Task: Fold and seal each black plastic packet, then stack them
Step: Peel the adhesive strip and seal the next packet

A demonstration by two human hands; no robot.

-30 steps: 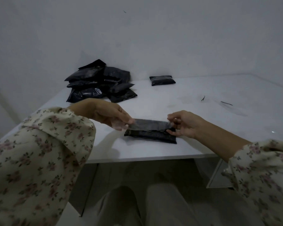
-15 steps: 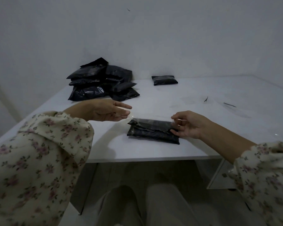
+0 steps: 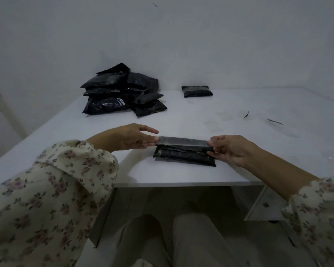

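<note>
Left hand (image 3: 127,138) pinches the left end of a clear tape strip (image 3: 183,141), thumb and fingertips closed on it and index finger stretched out above. Right hand (image 3: 233,149) pinches the right end, fingers curled round it. The tape runs taut between the two hands.

Folded black packet (image 3: 183,157) lies flat on the white table (image 3: 181,176), directly under the tape and between the hands, near the table's front edge. Its right end touches the right hand's lower fingers; its left end sits just beside the left fingertips. Can't tell if the tape touches the packet's top fold yet.

Pile of black packets (image 3: 120,93) sits well beyond the left hand, against the wall. A single packet (image 3: 197,91) lies on its own far ahead of both hands, apart from the pile. Two small dark scraps (image 3: 246,115) lie on the table beyond the right hand.

Floral sleeves (image 3: 52,189) cover both forearms. The person's knees show below the table edge.
</note>
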